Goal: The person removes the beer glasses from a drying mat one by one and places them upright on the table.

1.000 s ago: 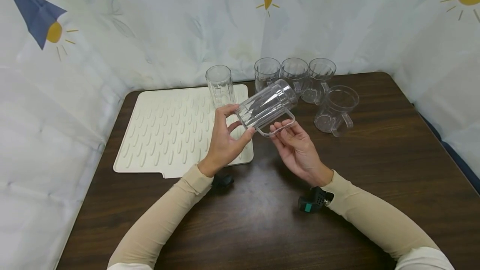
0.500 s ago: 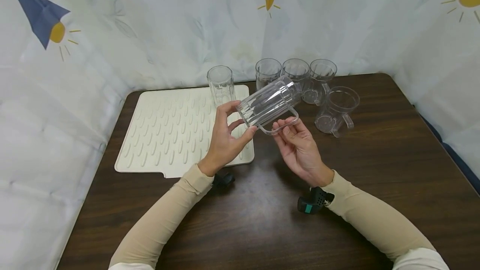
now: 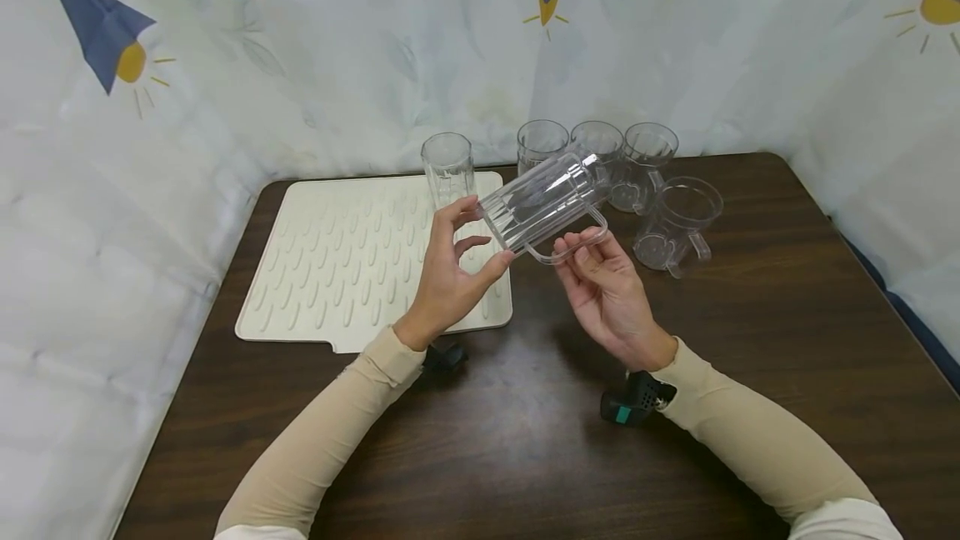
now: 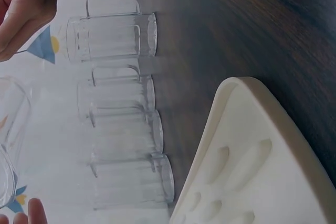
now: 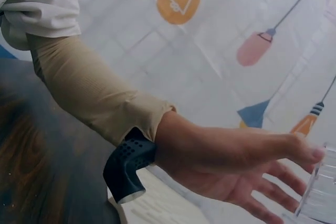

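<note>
A clear mug (image 3: 543, 202) is held tilted on its side above the table, its handle facing down and right. My left hand (image 3: 453, 277) grips one end of it between thumb and fingers. My right hand (image 3: 611, 298) pinches the handle with its fingertips. Behind the left hand, another clear mug (image 3: 447, 161) stands upright on the ribbed cream mat (image 3: 322, 265). In the left wrist view, the held mug (image 4: 10, 124) shows only partly at the left edge. The right wrist view catches the left hand (image 5: 226, 161) at the mug (image 5: 323, 187).
Several clear mugs (image 3: 651, 144) stand upright at the table's back right, close together. A nearer mug (image 3: 678, 223) has its handle towards the front right. The dark wooden table (image 3: 525, 440) meets a patterned white curtain (image 3: 360, 57) behind and at the sides.
The held mug and the right hand have shifted slightly up and to the right. Both hands keep their hold. The whole head view has drifted a little.
</note>
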Demonstrator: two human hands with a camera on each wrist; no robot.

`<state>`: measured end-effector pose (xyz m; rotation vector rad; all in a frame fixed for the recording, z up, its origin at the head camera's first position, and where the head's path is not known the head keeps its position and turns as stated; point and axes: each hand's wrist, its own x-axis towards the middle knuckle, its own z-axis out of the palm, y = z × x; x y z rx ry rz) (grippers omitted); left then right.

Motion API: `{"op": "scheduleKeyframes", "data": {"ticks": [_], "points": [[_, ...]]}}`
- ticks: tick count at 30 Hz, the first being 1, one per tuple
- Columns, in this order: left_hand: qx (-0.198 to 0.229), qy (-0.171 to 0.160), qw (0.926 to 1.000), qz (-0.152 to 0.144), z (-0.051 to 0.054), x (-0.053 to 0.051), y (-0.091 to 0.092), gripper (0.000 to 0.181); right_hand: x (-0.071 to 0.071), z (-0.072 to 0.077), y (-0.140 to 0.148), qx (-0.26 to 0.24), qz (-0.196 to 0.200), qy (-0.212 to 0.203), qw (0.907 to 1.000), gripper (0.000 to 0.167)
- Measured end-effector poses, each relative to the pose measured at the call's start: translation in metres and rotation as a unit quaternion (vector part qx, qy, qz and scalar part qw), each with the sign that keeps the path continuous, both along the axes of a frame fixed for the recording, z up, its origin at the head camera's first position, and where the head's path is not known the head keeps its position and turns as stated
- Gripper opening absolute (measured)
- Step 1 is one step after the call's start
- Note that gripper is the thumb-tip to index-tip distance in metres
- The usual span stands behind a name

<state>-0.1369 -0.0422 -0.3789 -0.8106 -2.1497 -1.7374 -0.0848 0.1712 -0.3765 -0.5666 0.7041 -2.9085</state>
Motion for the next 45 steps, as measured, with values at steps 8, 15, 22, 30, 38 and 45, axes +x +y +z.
{"op": "scheduleKeyframes", "data": {"ticks": [8, 15, 22, 30, 38, 45], "points": [[-0.035, 0.025, 0.9990, 0.014, 0.000, 0.000, -0.010, 0.082, -0.003, 0.008, 0.006, 0.020, -0.009, 0.024, 0.9995, 0.023], [-0.093, 0.056, 0.9929, 0.049, 0.002, -0.003, -0.025, 0.077, -0.006, 0.016, 0.012, 0.044, -0.023, 0.050, 0.9975, 0.023], [-0.149, 0.083, 0.9820, 0.082, 0.008, -0.003, -0.043, 0.080, -0.008, 0.021, 0.018, 0.070, -0.031, 0.073, 0.9944, 0.023], [-0.236, 0.109, 0.9604, 0.100, 0.013, -0.003, -0.064, 0.085, -0.012, 0.025, 0.026, 0.141, -0.054, 0.107, 0.9828, 0.022], [-0.309, 0.129, 0.9361, 0.107, 0.016, -0.002, -0.092, 0.094, -0.016, 0.024, 0.029, 0.206, -0.081, 0.157, 0.9625, 0.026], [-0.350, 0.090, 0.9250, 0.117, 0.017, -0.003, -0.119, 0.097, -0.018, 0.017, 0.033, 0.297, -0.138, 0.152, 0.9326, 0.021]]}}
